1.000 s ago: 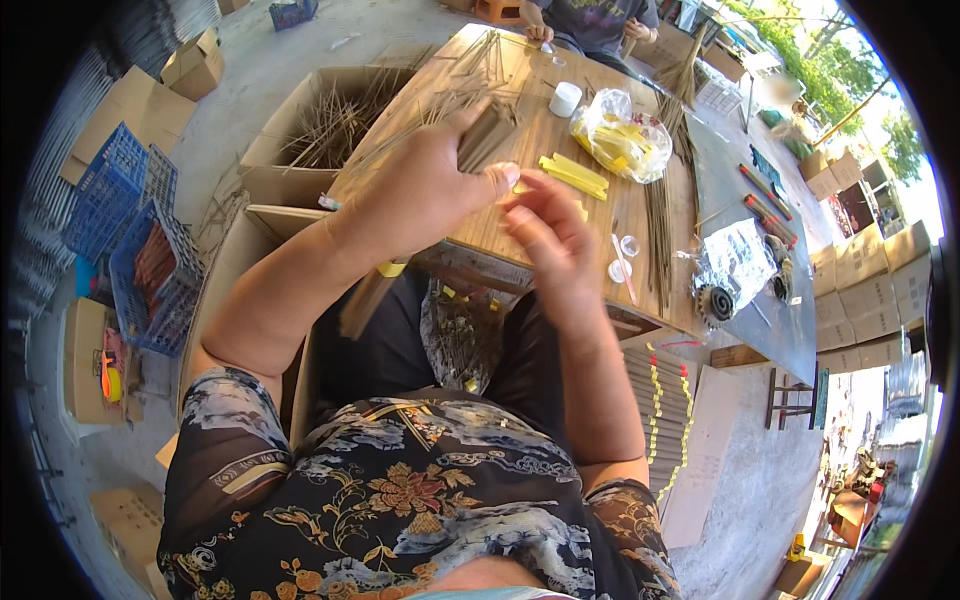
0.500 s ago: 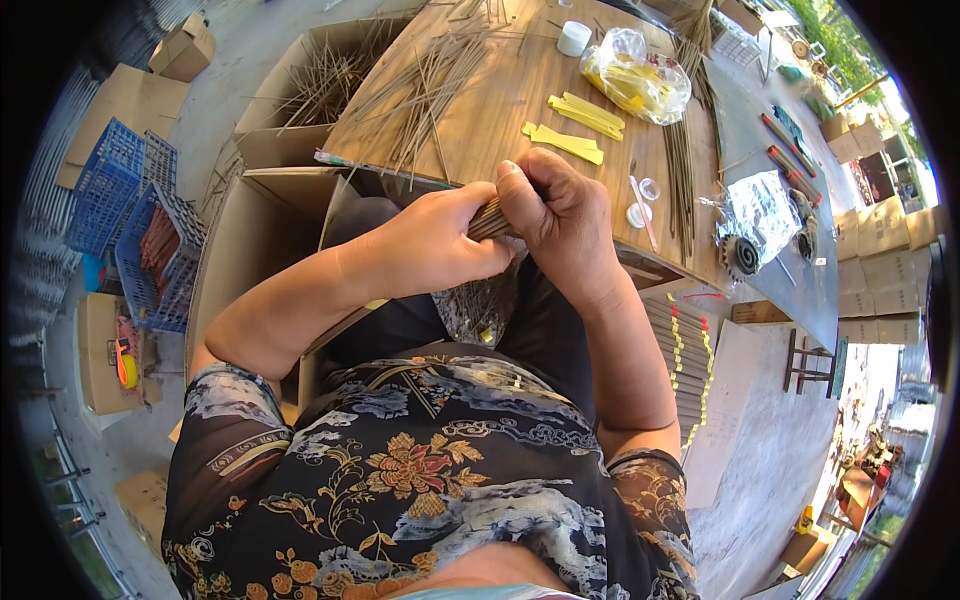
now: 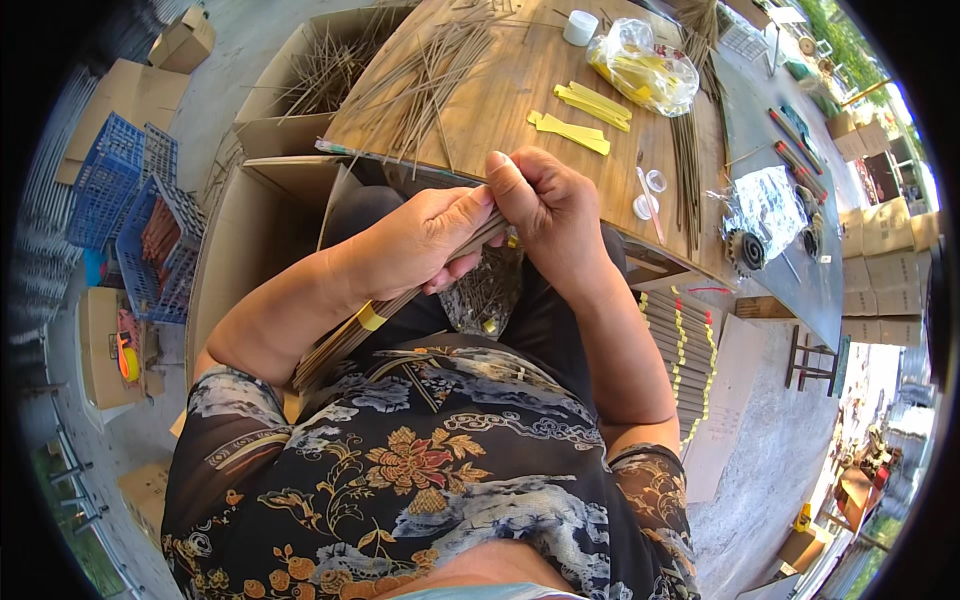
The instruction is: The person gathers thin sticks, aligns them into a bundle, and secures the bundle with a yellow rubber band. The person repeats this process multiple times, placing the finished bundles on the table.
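A bundle of thin brown incense sticks slants from beside my left forearm up to my two hands, with a yellow paper band around it. My left hand is wrapped round the bundle above that band. At the upper end, my right hand is closed over the sticks, its thumb near the left thumb. A bit of yellow shows just under the right hand; the fingers hide the sticks' tips. Below the hands, a clear plastic bag with dark bits lies between my knees.
The wooden table holds loose sticks, yellow paper strips, a plastic bag of yellow strips and a white jar. Open cardboard boxes stand at left, blue crates beyond. Banded bundles lie at right.
The bundle has swung out from under my left forearm, so its lower part and yellow band now show. My left hand has turned and its fingers curl beneath; my right hand has moved slightly left.
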The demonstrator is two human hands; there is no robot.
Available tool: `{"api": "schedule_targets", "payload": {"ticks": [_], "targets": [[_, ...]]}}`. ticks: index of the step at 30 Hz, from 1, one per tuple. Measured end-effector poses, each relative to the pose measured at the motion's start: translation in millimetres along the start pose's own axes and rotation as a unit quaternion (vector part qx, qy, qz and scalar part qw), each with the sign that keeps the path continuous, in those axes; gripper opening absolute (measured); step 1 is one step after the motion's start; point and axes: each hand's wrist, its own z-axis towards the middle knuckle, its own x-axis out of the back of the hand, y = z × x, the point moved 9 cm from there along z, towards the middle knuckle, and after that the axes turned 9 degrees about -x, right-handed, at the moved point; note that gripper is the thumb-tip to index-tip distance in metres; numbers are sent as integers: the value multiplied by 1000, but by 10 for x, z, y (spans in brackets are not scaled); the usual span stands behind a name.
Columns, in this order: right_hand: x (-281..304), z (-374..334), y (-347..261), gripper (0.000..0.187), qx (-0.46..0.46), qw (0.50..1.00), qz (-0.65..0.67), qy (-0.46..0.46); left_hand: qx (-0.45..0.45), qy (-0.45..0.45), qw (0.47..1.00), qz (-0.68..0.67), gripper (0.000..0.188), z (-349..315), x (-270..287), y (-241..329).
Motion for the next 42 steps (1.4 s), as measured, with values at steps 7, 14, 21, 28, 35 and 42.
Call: {"api": "schedule_targets", "payload": {"ticks": [7, 14, 21, 28, 35, 42], "targets": [[8, -49, 117, 35, -36, 996, 31, -69, 35, 26, 999, -8, 50, -63, 102, -71], [-130, -113, 128, 27, -68, 969, 175, -161, 70, 5, 995, -67, 47, -74, 64, -102], [-152, -111, 225, 25, -69, 969, 179, -153, 74, 51, 983, -161, 45, -101, 35, -190], [-119, -84, 231, 27, -92, 969, 172, -150, 104, -6, 972, -212, 46, -130, -31, -204], [-114, -85, 225, 31, -73, 973, 190, -110, 94, 5, 970, -225, 45, -111, 0, -226], [67, -493, -239, 25, 283, 930, -210, 104, 99, 39, 968, -226, 43, -111, 122, -273]]}}
